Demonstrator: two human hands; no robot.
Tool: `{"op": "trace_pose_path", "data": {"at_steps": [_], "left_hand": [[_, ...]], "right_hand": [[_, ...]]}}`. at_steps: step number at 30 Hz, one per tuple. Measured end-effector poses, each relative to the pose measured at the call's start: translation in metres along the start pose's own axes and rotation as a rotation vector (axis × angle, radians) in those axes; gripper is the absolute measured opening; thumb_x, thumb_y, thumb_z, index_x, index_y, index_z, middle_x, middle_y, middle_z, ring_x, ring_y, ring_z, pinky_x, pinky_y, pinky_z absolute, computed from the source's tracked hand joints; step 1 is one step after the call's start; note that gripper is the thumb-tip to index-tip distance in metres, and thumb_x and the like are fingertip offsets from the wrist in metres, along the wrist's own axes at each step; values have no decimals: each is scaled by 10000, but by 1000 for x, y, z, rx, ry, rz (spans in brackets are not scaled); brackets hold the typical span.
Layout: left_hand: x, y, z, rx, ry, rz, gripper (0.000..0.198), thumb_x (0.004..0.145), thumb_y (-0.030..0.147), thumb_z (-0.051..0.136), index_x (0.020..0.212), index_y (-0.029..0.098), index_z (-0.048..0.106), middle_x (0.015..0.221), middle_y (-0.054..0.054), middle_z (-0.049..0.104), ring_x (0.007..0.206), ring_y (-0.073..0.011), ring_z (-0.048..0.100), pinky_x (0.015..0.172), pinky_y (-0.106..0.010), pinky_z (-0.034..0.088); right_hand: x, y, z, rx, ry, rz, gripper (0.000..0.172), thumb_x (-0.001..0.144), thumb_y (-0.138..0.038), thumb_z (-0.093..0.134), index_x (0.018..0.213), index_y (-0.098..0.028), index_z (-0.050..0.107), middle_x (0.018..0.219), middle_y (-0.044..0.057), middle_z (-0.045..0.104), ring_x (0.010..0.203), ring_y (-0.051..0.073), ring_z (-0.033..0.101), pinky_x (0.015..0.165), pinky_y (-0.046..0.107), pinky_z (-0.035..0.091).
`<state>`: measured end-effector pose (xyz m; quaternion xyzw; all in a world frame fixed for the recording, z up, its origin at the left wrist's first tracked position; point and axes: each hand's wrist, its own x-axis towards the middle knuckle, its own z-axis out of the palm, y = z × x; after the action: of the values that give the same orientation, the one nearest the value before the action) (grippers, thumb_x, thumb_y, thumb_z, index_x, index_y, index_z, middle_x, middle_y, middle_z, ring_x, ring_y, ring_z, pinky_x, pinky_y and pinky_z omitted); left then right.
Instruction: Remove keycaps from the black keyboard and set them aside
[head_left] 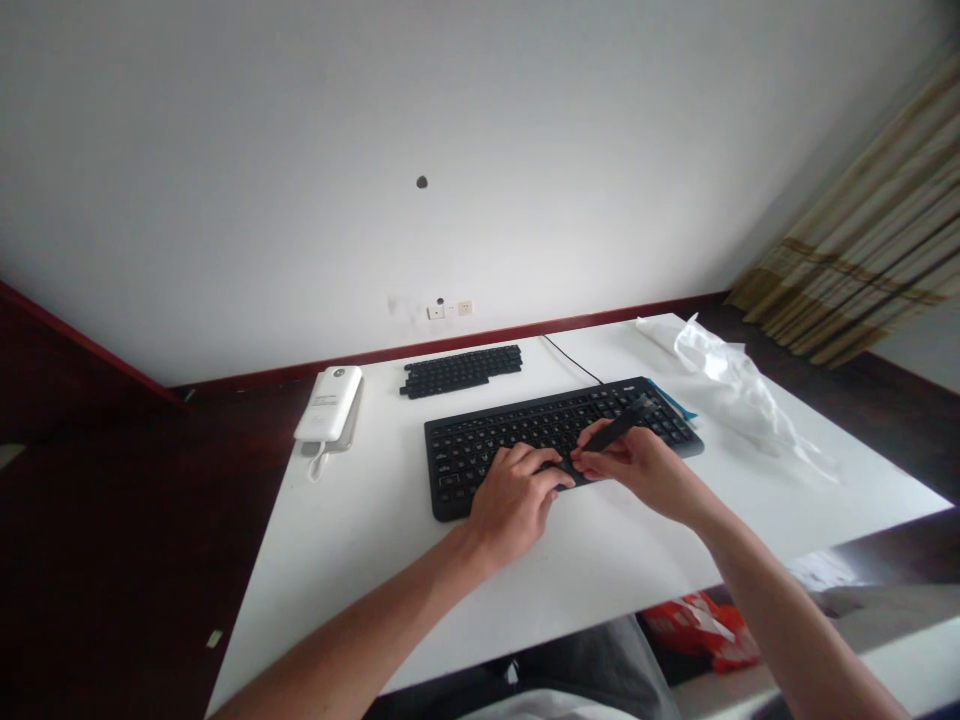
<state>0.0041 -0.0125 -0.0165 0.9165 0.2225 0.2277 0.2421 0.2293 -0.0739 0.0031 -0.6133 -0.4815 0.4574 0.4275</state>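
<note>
A black keyboard (491, 430) lies at a slant on the white table (360, 560), with many light spots showing across its surface where key caps appear to be off. Over its front middle rests my left hand (517, 495), fingers spread and thumb apart at the front edge. My right hand (622, 455) is closed around a slim black tool (619, 425) that leans over the keys, its upper end pointing up and right. The tool's lower end sits between my fingertips, close to my left thumb and index finger, and is partly hidden.
Behind the keyboard lies a block of black key caps (461, 371). A white power bank (330, 400) with a short cable is at the left. Crumpled clear plastic (739, 385) covers the right side, near a blue item (675, 400). A black cable (574, 358) runs to the table's back edge.
</note>
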Motion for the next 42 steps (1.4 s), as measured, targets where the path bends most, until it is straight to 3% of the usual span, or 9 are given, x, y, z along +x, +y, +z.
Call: {"op": "trace_pose_path", "data": {"at_steps": [7, 12, 18, 23, 31, 37, 42], "left_hand": [[6, -1, -3, -117, 56, -34, 321, 926, 208, 732, 1244, 218, 693, 1205, -27, 731, 1137, -228, 614, 1059, -402, 493], [21, -4, -2, -12, 31, -93, 303, 885, 301, 797, 1161, 197, 729, 1115, -62, 692, 1063, -245, 650, 1003, -399, 537], [36, -7, -5, 23, -53, -103, 141, 893, 256, 778, 1025, 220, 744, 1016, -22, 703, 969, -211, 689, 907, -344, 560], [37, -7, -7, 76, -64, -76, 106, 932, 250, 719, 1030, 218, 740, 1029, -24, 706, 926, -196, 689, 871, -327, 564], [28, -6, 0, 150, -29, 2, 123, 1011, 252, 618, 1099, 201, 687, 1080, -38, 672, 1001, -208, 646, 927, -360, 542], [25, -5, 2, 172, -14, 12, 109, 1016, 252, 608, 1102, 198, 646, 1094, -43, 656, 997, -218, 630, 904, -382, 532], [24, -6, 2, 169, -12, 21, 112, 1017, 252, 606, 1111, 197, 632, 1094, -44, 652, 1003, -225, 625, 906, -387, 525]], "right_hand": [[-15, 16, 18, 125, 225, 6, 468, 785, -539, 864, 1052, -216, 656, 932, 86, 799, 917, 298, 781, 876, 421, 640], [-23, 18, 23, 114, 317, 0, 519, 753, -598, 864, 1041, -213, 670, 886, 90, 797, 894, 319, 784, 865, 442, 652], [-31, 16, 19, 132, 208, -41, 478, 845, -577, 802, 1093, -184, 688, 1012, 121, 801, 972, 311, 784, 928, 455, 651], [-33, 17, 22, 133, 269, -55, 471, 856, -573, 795, 1099, -180, 703, 1016, 117, 804, 981, 315, 785, 952, 461, 643], [-35, 3, 32, -194, 312, -138, 347, 929, -524, 703, 1049, -201, 737, 992, 93, 792, 902, 298, 776, 840, 413, 654], [-31, 8, 34, -148, 304, -167, 324, 934, -495, 713, 1080, -206, 717, 992, 83, 784, 918, 278, 773, 849, 385, 655], [-26, 4, 26, -59, 221, -137, 331, 907, -500, 743, 1049, -202, 717, 968, 84, 787, 929, 288, 775, 872, 415, 660]]}}
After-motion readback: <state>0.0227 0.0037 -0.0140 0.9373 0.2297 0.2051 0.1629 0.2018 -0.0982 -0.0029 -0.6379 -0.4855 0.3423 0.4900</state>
